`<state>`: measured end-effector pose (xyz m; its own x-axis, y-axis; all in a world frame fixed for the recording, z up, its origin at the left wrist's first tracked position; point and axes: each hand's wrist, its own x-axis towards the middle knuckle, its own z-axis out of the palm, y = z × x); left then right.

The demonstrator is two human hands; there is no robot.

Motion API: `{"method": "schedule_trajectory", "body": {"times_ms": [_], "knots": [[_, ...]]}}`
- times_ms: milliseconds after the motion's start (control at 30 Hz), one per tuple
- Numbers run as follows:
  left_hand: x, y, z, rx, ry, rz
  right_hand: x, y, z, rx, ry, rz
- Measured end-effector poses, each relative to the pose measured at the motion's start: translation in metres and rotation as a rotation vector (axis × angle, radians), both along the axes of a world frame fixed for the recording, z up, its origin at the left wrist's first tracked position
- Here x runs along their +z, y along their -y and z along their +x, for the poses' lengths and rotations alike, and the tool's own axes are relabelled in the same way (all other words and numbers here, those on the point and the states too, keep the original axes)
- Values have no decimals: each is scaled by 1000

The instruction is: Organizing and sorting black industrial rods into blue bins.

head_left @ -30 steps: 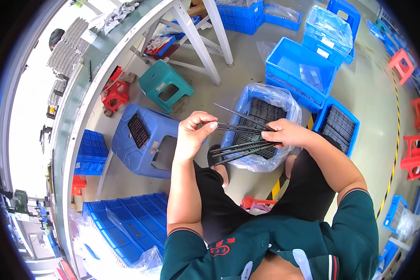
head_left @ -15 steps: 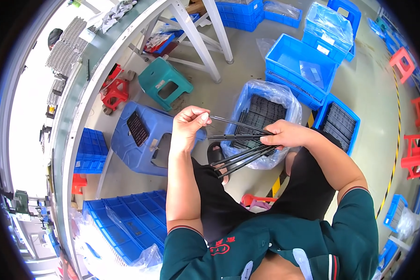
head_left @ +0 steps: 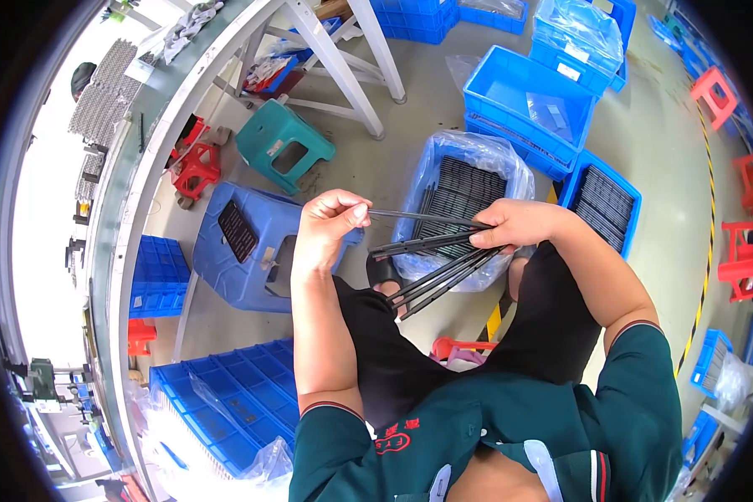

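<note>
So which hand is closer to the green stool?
The left. In the picture, the left hand is just below the green stool and a bit to its right. The right hand, holding black rods, is much farther to the stool's right.

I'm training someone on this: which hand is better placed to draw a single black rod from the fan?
Likely the left hand: it pinches the end of one black rod, while the right hand holds the other rods bunched.

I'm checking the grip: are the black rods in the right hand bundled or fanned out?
Fanned out: the black rods meet at the right hand and spread apart leftward.
</note>
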<state>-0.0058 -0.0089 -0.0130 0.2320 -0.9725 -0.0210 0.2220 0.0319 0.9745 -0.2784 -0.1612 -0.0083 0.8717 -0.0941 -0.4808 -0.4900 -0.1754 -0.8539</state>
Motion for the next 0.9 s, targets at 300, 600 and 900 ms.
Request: {"method": "schedule_trajectory", "body": {"times_ms": [300, 600, 900], "knots": [[-6, 0, -4, -6, -263, -103, 7, -2, 2, -1, 12, 8], [-12, 4, -1, -315, -658, -51, 6, -1, 1, 23, 9, 74], [0, 0, -21, 96, -108, -40, -2, -5, 8, -61, 99, 6]]}}
